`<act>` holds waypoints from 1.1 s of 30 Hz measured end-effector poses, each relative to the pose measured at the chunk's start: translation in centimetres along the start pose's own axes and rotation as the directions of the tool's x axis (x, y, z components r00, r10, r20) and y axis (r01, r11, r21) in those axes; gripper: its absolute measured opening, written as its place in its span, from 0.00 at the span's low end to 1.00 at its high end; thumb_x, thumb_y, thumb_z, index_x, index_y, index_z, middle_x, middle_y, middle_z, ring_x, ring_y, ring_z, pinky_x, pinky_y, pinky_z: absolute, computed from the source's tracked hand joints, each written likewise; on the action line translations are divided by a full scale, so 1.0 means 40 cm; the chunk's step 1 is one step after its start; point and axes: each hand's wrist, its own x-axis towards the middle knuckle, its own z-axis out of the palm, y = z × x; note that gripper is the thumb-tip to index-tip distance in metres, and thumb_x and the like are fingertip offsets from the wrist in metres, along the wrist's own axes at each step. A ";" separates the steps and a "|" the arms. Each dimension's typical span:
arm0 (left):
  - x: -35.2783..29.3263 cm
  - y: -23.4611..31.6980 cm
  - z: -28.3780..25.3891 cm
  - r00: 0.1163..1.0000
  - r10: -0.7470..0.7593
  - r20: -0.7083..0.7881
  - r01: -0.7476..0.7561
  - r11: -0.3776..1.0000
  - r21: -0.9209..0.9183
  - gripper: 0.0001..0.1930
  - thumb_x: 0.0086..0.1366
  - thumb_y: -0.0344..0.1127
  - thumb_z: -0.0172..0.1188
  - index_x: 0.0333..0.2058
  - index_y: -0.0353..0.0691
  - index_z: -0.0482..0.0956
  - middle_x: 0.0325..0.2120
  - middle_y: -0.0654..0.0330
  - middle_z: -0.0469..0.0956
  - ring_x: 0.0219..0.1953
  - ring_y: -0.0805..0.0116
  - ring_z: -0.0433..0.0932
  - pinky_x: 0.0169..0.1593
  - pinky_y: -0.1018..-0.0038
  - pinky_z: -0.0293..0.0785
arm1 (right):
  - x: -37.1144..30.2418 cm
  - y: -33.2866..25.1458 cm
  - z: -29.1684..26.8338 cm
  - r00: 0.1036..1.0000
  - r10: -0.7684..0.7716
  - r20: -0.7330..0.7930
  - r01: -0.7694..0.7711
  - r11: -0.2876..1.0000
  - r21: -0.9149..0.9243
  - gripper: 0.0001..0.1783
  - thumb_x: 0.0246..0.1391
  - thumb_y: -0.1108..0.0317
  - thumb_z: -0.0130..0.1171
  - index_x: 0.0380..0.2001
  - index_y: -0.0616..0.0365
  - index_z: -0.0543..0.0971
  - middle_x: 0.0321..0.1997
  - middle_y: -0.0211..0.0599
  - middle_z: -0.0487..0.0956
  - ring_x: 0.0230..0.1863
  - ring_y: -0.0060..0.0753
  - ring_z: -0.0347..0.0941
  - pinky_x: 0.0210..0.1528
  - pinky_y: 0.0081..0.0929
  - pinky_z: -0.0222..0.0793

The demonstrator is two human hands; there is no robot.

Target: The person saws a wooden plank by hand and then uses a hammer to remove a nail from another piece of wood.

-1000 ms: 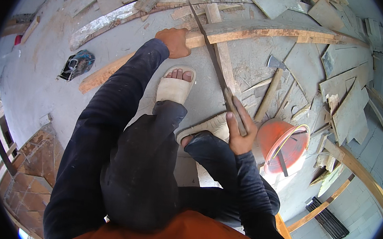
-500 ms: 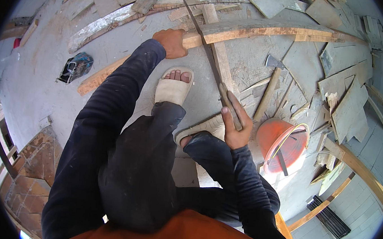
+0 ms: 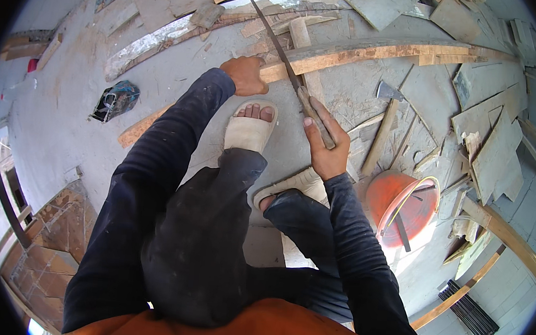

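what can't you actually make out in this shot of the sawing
Head view, the only one:
- Saw teeth and depth of cut where the saw blade crosses the plank: too small.
- Saw handle: mostly wrapped by the right hand.
- Left hand fingertips: curled over the plank's edge.
- Contents of the orange bucket: glare and shadow.
- The person's rear foot: under the trouser leg.

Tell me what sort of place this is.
Probably a building site or rough carpentry spot: a bare concrete floor strewn with offcut boards, a hand saw in the right hand cutting a long plank, and a hatchet nearby.
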 end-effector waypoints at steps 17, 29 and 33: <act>0.026 -0.017 0.032 0.999 0.001 0.052 0.003 0.998 -0.066 0.38 0.50 0.47 0.65 0.59 0.32 0.77 0.48 0.36 0.82 0.51 0.42 0.82 0.57 0.60 0.77 | -0.287 -0.011 -0.168 0.985 0.172 0.013 -0.170 0.980 -0.102 0.24 0.64 0.69 0.62 0.61 0.66 0.78 0.54 0.52 0.85 0.59 0.37 0.79 0.65 0.32 0.68; 0.031 -0.030 0.022 0.996 0.039 0.076 -0.025 0.983 -0.184 0.27 0.50 0.43 0.66 0.46 0.29 0.83 0.36 0.38 0.85 0.41 0.44 0.85 0.47 0.59 0.78 | -0.462 -0.134 -0.273 0.961 0.278 0.000 -0.268 0.928 -0.260 0.25 0.65 0.68 0.62 0.62 0.65 0.77 0.57 0.52 0.83 0.60 0.36 0.78 0.65 0.32 0.67; 0.051 -0.038 0.039 0.996 0.058 0.061 -0.049 0.988 -0.146 0.28 0.50 0.43 0.66 0.46 0.29 0.83 0.37 0.37 0.84 0.42 0.43 0.85 0.48 0.59 0.78 | -0.249 -0.024 -0.146 0.973 0.232 0.014 -0.230 0.971 -0.067 0.24 0.65 0.67 0.63 0.62 0.63 0.77 0.57 0.51 0.83 0.59 0.34 0.78 0.64 0.29 0.68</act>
